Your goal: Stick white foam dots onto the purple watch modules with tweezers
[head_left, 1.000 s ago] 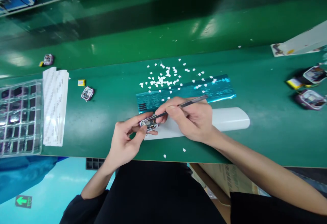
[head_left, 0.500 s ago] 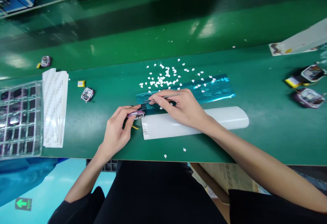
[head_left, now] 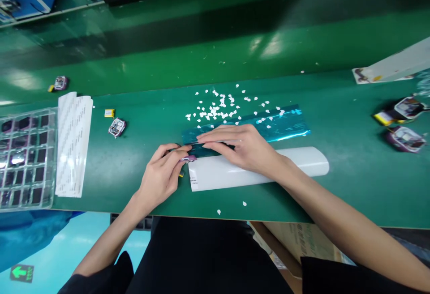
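My left hand [head_left: 163, 168] is closed around a small purple device housing [head_left: 188, 158], tilted so that mostly its edge shows. A bit of yellow [head_left: 181, 174] peeks out below that hand. In my right hand [head_left: 237, 145] a pair of slim metal tweezers [head_left: 221, 141] lies along the fingers, its tip pointing left toward the left fingertips. What the tip touches is too small to make out. Under the hands lie a shiny blue film strip [head_left: 289, 121] and a white backing sheet [head_left: 298, 159]. Many small white stickers [head_left: 215, 111] are scattered just beyond.
At left stand a clear compartment tray [head_left: 50, 159] and white printed strips [head_left: 75, 146]. An opened housing [head_left: 117, 127] lies beside a yellow battery [head_left: 109, 112]. More opened housings [head_left: 406, 139] sit at far right, near a white angled piece [head_left: 393, 63].
My left hand has moved slightly right and turned the housing, so its open inside shows less. The right fingers lie straighter along the tweezers. The whole view has shifted a little.
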Demonstrator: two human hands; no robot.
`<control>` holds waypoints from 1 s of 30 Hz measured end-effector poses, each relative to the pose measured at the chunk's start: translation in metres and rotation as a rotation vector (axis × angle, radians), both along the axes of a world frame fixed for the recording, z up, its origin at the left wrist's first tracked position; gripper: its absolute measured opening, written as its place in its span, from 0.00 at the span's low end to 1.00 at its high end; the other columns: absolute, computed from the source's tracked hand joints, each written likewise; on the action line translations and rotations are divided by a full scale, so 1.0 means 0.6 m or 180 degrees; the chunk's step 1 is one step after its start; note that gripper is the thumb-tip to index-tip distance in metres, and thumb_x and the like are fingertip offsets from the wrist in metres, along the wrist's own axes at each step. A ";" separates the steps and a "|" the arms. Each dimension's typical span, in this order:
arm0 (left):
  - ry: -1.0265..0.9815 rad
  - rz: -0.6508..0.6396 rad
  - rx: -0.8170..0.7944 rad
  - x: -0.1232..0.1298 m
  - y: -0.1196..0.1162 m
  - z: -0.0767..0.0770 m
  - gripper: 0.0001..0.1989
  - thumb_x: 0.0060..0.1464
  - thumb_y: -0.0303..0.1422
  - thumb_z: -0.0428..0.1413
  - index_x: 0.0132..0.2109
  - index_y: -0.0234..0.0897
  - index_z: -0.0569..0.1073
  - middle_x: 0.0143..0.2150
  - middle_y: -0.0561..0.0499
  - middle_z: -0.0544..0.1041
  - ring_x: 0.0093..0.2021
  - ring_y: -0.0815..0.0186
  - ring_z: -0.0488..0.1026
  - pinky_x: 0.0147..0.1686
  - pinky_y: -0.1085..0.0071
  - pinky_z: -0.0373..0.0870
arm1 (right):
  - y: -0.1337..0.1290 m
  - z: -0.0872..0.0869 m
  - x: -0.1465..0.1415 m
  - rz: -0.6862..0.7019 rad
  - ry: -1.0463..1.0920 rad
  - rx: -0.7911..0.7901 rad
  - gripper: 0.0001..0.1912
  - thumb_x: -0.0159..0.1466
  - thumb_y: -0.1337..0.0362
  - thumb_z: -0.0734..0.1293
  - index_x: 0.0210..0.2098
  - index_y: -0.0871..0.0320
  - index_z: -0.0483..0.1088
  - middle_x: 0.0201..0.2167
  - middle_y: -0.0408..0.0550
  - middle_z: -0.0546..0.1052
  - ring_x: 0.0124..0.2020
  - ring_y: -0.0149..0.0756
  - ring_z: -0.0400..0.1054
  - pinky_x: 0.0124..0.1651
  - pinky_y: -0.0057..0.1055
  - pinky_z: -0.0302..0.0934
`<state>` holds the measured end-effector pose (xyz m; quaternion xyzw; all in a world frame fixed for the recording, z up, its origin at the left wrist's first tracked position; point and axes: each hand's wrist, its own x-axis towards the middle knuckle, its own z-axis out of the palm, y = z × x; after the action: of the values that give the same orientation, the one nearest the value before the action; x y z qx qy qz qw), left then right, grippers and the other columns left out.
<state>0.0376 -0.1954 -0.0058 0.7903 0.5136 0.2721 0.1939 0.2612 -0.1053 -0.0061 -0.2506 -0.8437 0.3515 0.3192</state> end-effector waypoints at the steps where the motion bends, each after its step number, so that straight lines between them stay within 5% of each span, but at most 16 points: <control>1: 0.0010 0.0024 -0.0041 0.000 0.001 -0.001 0.12 0.67 0.23 0.49 0.51 0.37 0.73 0.54 0.45 0.80 0.55 0.57 0.70 0.53 0.57 0.72 | -0.002 -0.003 0.001 0.0067 -0.0044 0.0220 0.10 0.72 0.68 0.64 0.46 0.56 0.78 0.45 0.46 0.82 0.45 0.37 0.78 0.48 0.36 0.74; 7: 0.0109 0.0159 -0.0125 0.002 -0.003 -0.005 0.11 0.66 0.25 0.49 0.49 0.39 0.73 0.54 0.45 0.80 0.57 0.54 0.69 0.53 0.55 0.72 | 0.000 -0.005 0.015 -0.0253 -0.0491 0.1618 0.13 0.70 0.72 0.64 0.51 0.57 0.75 0.53 0.49 0.78 0.45 0.40 0.78 0.42 0.36 0.78; 10: -0.0161 -0.0088 0.0148 0.014 -0.017 0.026 0.11 0.65 0.23 0.50 0.48 0.41 0.73 0.53 0.46 0.81 0.60 0.53 0.70 0.55 0.52 0.69 | 0.004 0.001 0.019 -0.0384 -0.0281 0.1709 0.14 0.70 0.72 0.66 0.53 0.55 0.74 0.52 0.48 0.79 0.46 0.39 0.78 0.45 0.37 0.79; 12: -0.1002 -0.0226 0.0036 0.023 -0.013 0.060 0.10 0.66 0.25 0.50 0.48 0.43 0.72 0.52 0.47 0.82 0.59 0.55 0.73 0.56 0.53 0.70 | 0.004 0.004 0.019 -0.0341 -0.0275 0.1827 0.14 0.70 0.72 0.66 0.53 0.56 0.74 0.53 0.48 0.78 0.47 0.40 0.78 0.46 0.37 0.79; 16: -0.3254 0.0885 -0.1764 0.024 0.064 0.099 0.12 0.70 0.32 0.46 0.38 0.38 0.71 0.41 0.44 0.84 0.44 0.59 0.81 0.43 0.63 0.78 | 0.004 0.006 0.017 -0.0499 -0.0226 0.2056 0.17 0.68 0.72 0.68 0.55 0.54 0.74 0.55 0.49 0.76 0.47 0.41 0.78 0.48 0.36 0.78; 20: -0.4045 0.1620 -0.2907 0.006 0.141 0.067 0.12 0.63 0.23 0.48 0.33 0.31 0.73 0.35 0.42 0.84 0.33 0.66 0.81 0.34 0.72 0.77 | -0.001 0.011 0.018 -0.0520 0.0012 0.1963 0.23 0.66 0.74 0.69 0.59 0.54 0.71 0.55 0.50 0.76 0.49 0.43 0.78 0.50 0.37 0.78; 25: -0.4053 0.1165 -0.2758 0.014 0.123 0.043 0.06 0.60 0.29 0.55 0.36 0.32 0.76 0.34 0.44 0.82 0.31 0.66 0.78 0.27 0.74 0.73 | -0.023 0.034 0.027 -0.0248 -0.0238 0.1524 0.23 0.67 0.73 0.69 0.59 0.50 0.71 0.57 0.47 0.74 0.52 0.43 0.76 0.55 0.39 0.75; 30: -0.3636 0.1407 -0.1964 0.026 0.103 0.043 0.05 0.49 0.29 0.66 0.30 0.34 0.78 0.28 0.53 0.76 0.24 0.74 0.67 0.19 0.80 0.66 | -0.026 0.038 0.019 -0.0020 -0.0424 0.1956 0.14 0.68 0.67 0.69 0.53 0.48 0.75 0.54 0.43 0.76 0.45 0.41 0.79 0.42 0.34 0.79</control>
<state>0.0534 -0.1337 0.0203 0.3081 0.5341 0.5206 0.5906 0.2729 -0.1207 0.0169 -0.1675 -0.9287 0.0619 0.3250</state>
